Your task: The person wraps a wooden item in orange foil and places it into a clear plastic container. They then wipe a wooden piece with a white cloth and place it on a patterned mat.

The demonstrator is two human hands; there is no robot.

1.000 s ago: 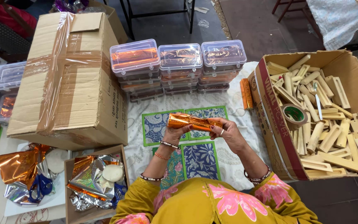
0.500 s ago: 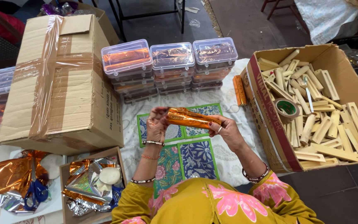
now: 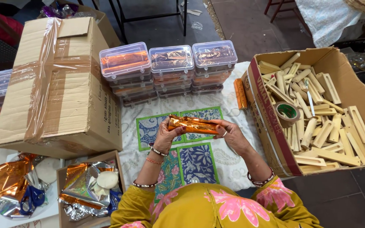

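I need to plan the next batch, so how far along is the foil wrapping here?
Done: stacked clear boxes hold orange-foiled pieces, and one wrapped stick lies beside the carton. In hand: left hand and right hand hold a foil-wrapped stick between them. Left: the open carton holds many bare wooden pieces.

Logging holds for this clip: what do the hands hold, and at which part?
Both hold one orange foil-wrapped stick: the left hand grips its left end, the right hand its right end, fingers along the underside.
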